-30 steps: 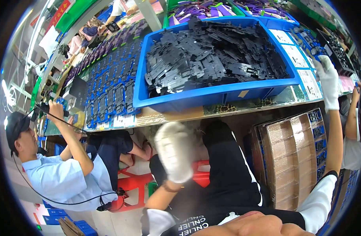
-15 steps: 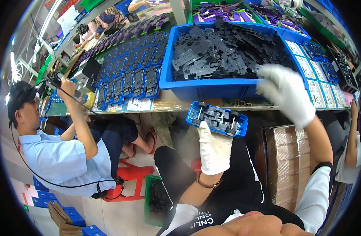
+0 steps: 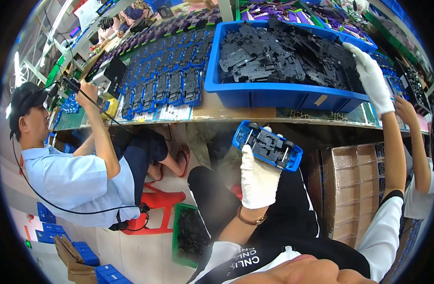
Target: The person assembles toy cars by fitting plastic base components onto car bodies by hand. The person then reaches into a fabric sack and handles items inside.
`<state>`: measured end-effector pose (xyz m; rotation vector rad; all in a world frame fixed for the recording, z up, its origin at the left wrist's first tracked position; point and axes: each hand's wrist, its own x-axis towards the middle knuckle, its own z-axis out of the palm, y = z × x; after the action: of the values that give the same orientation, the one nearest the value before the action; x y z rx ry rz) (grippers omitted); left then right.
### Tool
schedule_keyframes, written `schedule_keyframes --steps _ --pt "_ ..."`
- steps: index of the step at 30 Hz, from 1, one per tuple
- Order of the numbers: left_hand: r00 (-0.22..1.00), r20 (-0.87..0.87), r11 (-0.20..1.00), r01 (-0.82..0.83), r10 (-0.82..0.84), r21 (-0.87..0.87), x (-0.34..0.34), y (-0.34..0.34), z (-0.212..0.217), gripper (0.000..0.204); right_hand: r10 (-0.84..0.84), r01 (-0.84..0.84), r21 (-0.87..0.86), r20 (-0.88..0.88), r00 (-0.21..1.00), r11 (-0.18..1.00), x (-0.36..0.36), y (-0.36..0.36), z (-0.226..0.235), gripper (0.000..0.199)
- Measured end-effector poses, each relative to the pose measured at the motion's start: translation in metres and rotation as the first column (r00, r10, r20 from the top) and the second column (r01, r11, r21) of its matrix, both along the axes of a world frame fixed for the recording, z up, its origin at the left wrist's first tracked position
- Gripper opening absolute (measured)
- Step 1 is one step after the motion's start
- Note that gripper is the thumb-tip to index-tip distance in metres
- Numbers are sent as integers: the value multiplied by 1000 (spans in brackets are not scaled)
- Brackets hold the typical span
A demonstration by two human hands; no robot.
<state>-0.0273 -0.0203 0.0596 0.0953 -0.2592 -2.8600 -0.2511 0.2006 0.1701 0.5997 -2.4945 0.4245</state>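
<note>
My left hand [image 3: 259, 184], in a white glove, is closed around a blue toy car [image 3: 267, 145]. The car lies with its black underside facing up and is tilted down to the right. My right hand [image 3: 372, 80], gloved in white as well, reaches to the right end of a large blue bin [image 3: 292, 97]. Its fingers are stretched out along the bin's right rim, with nothing visible in them. A heap of flat black plastic car chassis plates [image 3: 278, 54] fills the bin.
Rows of blue toy cars with black undersides [image 3: 184, 85] cover the table to the bin's left. Purple parts [image 3: 297, 16] lie in trays behind. A cardboard carton [image 3: 347, 189] stands below at right. A co-worker [image 3: 70, 175] sits at left; another person's arm [image 3: 411, 123] shows at right.
My right hand has moved forward and up, from the bin's front right corner to its right end. My left hand still holds the toy car, now tilted more. The whole view has shifted slightly.
</note>
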Motion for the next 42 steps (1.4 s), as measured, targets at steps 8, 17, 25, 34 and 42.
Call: schedule_keyframes --steps 8,17,25,34,42 --pt "993 -21 992 116 -117 -47 5 10 4 59 168 -164 -45 111 980 985 62 -2 -22 47" --pt "992 -35 992 125 -125 20 13 14 -5 56 38 -35 46 -69 997 998 61 5 -48 50" --pt "1000 -13 999 25 -24 27 9 9 -16 58 219 -228 -298 -64 974 927 136 -48 -37 38" --pt "994 -73 997 76 -77 -13 9 13 -20 74 460 -394 -334 147 875 856 197 -89 -74 56" --pt "999 -51 989 -24 17 -147 7 15 -33 58 450 -394 -285 165 878 874 198 -103 -86 54"
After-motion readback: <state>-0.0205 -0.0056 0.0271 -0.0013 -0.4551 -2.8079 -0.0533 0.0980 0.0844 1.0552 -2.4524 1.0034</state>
